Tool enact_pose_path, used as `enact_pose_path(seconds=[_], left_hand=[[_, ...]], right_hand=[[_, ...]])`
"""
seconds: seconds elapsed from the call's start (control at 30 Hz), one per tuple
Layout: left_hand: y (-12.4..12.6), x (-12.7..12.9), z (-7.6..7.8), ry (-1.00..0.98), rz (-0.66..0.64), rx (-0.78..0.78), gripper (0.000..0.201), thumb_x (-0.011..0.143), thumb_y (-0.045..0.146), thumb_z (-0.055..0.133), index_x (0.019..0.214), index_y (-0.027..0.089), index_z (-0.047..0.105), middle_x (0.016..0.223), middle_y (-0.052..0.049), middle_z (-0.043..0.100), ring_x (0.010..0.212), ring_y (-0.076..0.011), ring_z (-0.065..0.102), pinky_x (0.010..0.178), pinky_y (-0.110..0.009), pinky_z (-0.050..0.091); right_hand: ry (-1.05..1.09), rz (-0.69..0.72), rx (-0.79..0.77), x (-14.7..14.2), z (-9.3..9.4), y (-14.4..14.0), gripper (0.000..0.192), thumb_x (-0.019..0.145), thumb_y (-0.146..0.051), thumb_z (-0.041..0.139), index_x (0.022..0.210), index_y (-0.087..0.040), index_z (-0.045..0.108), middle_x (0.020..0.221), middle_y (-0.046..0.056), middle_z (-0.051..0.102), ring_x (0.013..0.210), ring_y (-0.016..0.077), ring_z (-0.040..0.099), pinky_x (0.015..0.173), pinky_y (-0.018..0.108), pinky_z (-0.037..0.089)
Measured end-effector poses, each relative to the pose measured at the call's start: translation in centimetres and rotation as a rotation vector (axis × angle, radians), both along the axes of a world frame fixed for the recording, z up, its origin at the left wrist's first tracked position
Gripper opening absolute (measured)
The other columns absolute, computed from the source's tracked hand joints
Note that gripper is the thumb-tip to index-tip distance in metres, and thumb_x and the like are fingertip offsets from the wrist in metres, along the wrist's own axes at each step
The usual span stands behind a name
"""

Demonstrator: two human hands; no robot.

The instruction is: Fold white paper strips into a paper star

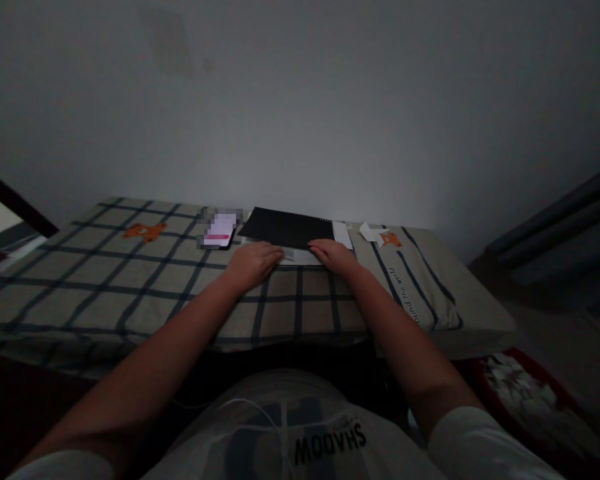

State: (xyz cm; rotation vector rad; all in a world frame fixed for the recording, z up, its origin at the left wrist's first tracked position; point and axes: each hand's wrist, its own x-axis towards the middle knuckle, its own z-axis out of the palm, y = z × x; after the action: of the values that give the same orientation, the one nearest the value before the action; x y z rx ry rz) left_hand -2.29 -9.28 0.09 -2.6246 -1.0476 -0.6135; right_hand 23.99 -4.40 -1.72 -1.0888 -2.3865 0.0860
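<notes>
- Two hands are at a black sheet [287, 229], which lies over white pages [343, 235] on the cloth-covered surface, by the wall [300, 120]
- Left hand [253, 262]: fingers bent together at the near left edge of the pages; cannot tell whether they grip
- Right hand [336, 255]: fingers at the black sheet's near edge, toward its right end; a pinch cannot be made out
- The shirt [300, 413] reads "SHADOW", upside down; smaller lettering by it is illegible
- The checked cloth [180, 293] carries "ound the world" at right, also inverted, its start unclear
- Left of the sheet, a phone [221, 229] shows a lit, pixelated screen with a pink bar, wording unreadable
</notes>
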Motion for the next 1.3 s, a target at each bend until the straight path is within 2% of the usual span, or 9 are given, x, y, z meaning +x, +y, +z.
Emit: enact_pose_path(seconds=[0.23, 0.43, 0.53, 0.7, 0.77, 0.87, 0.97, 1.07, 1.3], left_hand=[[-1.0, -0.3, 3.3, -0.087, 0.031, 0.203, 0.031, 0.089, 0.024, 0.042, 0.11, 0.02, 0.065, 0.105, -0.008, 0.068, 0.095, -0.0232, 0.061, 0.079, -0.038, 0.046], [-0.3, -0.1, 7.0, -0.302, 0.183, 0.29, 0.029, 0.09, 0.03, 0.042, 0.106, 0.022, 0.066, 0.097, -0.007, 0.07, 0.091, -0.0225, 0.062, 0.078, -0.036, 0.045], [0.5, 0.2, 8.7, -0.468, 0.238, 0.292, 0.029, 0.091, 0.033, 0.041, 0.1, 0.022, 0.066, 0.096, -0.006, 0.069, 0.094, -0.0204, 0.061, 0.084, -0.033, 0.044], [2.8, 0.6, 10.1, -0.672, 0.261, 0.243, 0.029, 0.091, 0.034, 0.042, 0.098, 0.019, 0.065, 0.092, -0.005, 0.067, 0.086, -0.0169, 0.06, 0.081, -0.029, 0.043], [4.2, 0.7, 10.0, -0.755, 0.26, 0.217, 0.028, 0.089, 0.034, 0.044, 0.096, 0.017, 0.065, 0.089, -0.005, 0.067, 0.083, -0.0159, 0.059, 0.079, -0.028, 0.044], [6.7, 1.3, 9.1, -0.897, 0.263, 0.157, 0.026, 0.087, 0.033, 0.046, 0.093, 0.016, 0.065, 0.089, -0.004, 0.067, 0.082, -0.0152, 0.058, 0.078, -0.026, 0.044], [9.3, 1.9, 7.9, -1.043, 0.259, 0.09, 0.027, 0.086, 0.035, 0.047, 0.093, 0.016, 0.065, 0.089, -0.004, 0.067, 0.082, -0.0152, 0.059, 0.077, -0.026, 0.046], [11.5, 2.3, 6.6, -1.191, 0.268, 0.035, 0.027, 0.084, 0.035, 0.048, 0.092, 0.016, 0.065, 0.09, -0.005, 0.068, 0.082, -0.0154, 0.061, 0.078, -0.027, 0.048], [13.5, 1.5, 1.7, -1.369, 0.357, -0.137, 0.029, 0.079, 0.038, 0.057, 0.091, 0.014, 0.067, 0.086, -0.007, 0.069, 0.081, -0.018, 0.063, 0.08, -0.031, 0.05]], right_hand=[[-0.042, 0.016, -0.02, 0.0, -0.1, -0.1, 0.035, 0.092, -0.034, 0.043, 0.115, -0.017, 0.063, 0.118, 0.008, 0.064, 0.114, 0.0199, 0.056, 0.099, 0.036, 0.043], [-0.064, 0.037, -0.088, 0.0, -0.1, -0.4, 0.033, 0.086, -0.034, 0.054, 0.113, -0.018, 0.064, 0.12, 0.01, 0.062, 0.117, 0.0233, 0.054, 0.099, 0.04, 0.042], [0.135, 0.051, -0.164, -0.4, 0.2, -0.6, 0.039, 0.084, -0.04, 0.056, 0.116, -0.02, 0.062, 0.12, 0.009, 0.063, 0.115, 0.0223, 0.055, 0.099, 0.041, 0.041], [0.734, 0.064, -0.399, -1.6, 0.5, 0.9, 0.055, 0.08, -0.039, 0.059, 0.13, -0.019, 0.045, 0.115, 0.011, 0.062, 0.103, 0.0178, 0.061, 0.092, 0.036, 0.047], [0.891, -0.033, -0.433, -1.9, 0.9, 2.1, 0.066, 0.075, -0.037, 0.064, 0.133, -0.02, 0.038, 0.119, 0.012, 0.058, 0.097, 0.0168, 0.062, 0.086, 0.035, 0.05], [1.023, -0.193, -0.54, -2.0, 1.9, 4.0, 0.063, 0.075, -0.04, 0.061, 0.131, -0.022, 0.038, 0.12, 0.012, 0.056, 0.098, 0.0179, 0.06, 0.074, 0.032, 0.054], [1.047, -0.142, -0.565, -2.0, 3.2, 5.9, 0.043, 0.073, -0.042, 0.062, 0.11, -0.02, 0.055, 0.106, 0.007, 0.062, 0.094, 0.0167, 0.06, 0.073, 0.029, 0.053], [1.111, -0.135, -0.546, -1.9, 3.8, 7.4, 0.034, 0.07, -0.045, 0.063, 0.09, -0.018, 0.058, 0.089, 0.003, 0.064, 0.082, 0.0142, 0.061, 0.072, 0.028, 0.052], [1.359, -0.124, -0.597, -1.4, 2.1, 8.9, 0.036, 0.064, -0.045, 0.069, 0.084, -0.018, 0.057, 0.085, 0.002, 0.065, 0.076, 0.0127, 0.062, 0.068, 0.026, 0.051]])
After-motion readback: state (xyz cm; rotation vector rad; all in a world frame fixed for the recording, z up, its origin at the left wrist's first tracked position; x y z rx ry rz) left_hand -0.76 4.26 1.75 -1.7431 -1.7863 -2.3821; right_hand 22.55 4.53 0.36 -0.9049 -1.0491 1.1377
